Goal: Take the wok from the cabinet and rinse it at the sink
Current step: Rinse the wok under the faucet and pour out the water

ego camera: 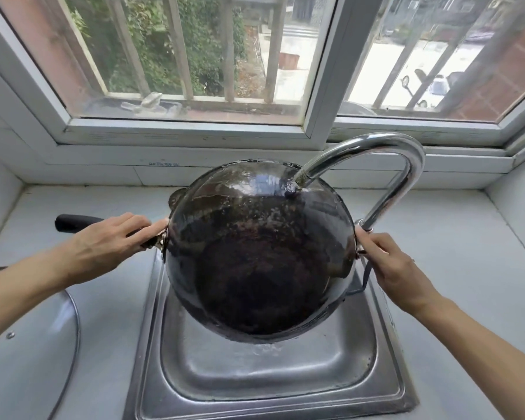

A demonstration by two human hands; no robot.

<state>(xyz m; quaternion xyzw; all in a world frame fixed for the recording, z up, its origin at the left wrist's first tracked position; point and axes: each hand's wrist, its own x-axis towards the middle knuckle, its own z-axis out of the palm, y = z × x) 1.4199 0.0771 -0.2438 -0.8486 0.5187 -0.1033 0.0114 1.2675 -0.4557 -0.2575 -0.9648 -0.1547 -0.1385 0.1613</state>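
Observation:
A dark, blackened wok (259, 253) is held upside down and tilted over the steel sink (267, 380), its rounded underside facing me. Water from the curved chrome faucet (385, 165) runs onto the wok's upper back and drips off its low edge into the basin. My left hand (109, 241) grips the wok's long black handle close to the rim. My right hand (391, 268) holds the small loop handle on the opposite rim, beside the faucet's base.
A glass pot lid (28, 344) with a metal rim lies on the grey counter at the lower left. A barred window with a white frame (182, 131) runs close behind the sink. The counter extends to both sides.

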